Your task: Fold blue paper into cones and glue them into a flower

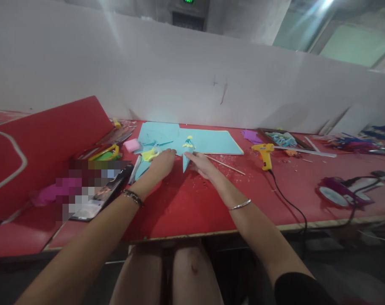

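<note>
Both my hands rest on a red table (179,203) over pale blue paper. My left hand (162,163) lies with fingers stretched flat, pressing on the edge of a blue paper piece (160,137). My right hand (200,164) also lies flat, fingertips touching a pointed blue paper flap (185,163) that hangs toward me. A small yellow and green paper flower (188,142) sits on the blue paper just beyond my fingers. A larger blue sheet (216,142) lies behind, and a thin wooden stick (226,165) lies just right of my right hand.
A yellow glue gun (265,153) with a black cord stands to the right. Left are a phone (103,192), yellow-handled scissors (105,152), a pink block (132,145) and a raised red board (49,140). A white wall panel (192,80) backs the table; craft clutter fills the far right.
</note>
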A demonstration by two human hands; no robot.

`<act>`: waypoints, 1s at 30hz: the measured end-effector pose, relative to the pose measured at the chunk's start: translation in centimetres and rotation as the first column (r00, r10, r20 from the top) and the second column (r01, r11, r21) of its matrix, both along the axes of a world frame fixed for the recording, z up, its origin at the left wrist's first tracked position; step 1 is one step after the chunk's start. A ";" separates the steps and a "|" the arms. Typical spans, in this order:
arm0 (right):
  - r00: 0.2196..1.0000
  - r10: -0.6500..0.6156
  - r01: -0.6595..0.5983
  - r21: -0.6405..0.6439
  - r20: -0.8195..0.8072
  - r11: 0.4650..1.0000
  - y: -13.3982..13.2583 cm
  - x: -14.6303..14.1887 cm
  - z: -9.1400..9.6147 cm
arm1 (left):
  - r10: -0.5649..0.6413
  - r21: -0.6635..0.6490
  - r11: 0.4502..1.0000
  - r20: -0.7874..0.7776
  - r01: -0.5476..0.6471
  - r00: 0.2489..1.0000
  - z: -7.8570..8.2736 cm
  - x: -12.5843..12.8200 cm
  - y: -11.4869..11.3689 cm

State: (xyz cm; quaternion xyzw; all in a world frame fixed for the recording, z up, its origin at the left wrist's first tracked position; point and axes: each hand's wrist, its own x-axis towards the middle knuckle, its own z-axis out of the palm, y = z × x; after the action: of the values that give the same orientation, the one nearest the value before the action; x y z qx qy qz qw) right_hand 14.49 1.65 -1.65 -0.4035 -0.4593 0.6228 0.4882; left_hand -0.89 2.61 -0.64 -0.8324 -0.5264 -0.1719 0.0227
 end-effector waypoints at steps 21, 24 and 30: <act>0.841 -0.017 0.088 -0.106 0.541 0.990 -1.6 -0.6 1.8 | 0.018 -0.118 0.993 0.098 -0.007 0.995 -0.6 -0.2 0.1; 0.826 -0.022 0.077 -0.073 0.563 0.994 -1.4 -0.6 1.4 | -0.038 -0.127 0.991 0.099 0.050 0.994 -0.7 -0.2 0.1; 0.822 -0.052 0.085 -0.032 0.567 0.996 -1.1 -0.5 0.7 | -0.086 -0.117 0.986 0.222 0.115 0.971 -0.7 -0.2 0.0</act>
State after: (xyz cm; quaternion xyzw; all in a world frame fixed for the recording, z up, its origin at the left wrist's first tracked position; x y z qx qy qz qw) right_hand 13.96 0.53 -0.91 -0.5995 -0.5506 0.4702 0.3410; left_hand -1.05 2.64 -1.35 -0.8341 -0.4928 -0.2279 -0.0974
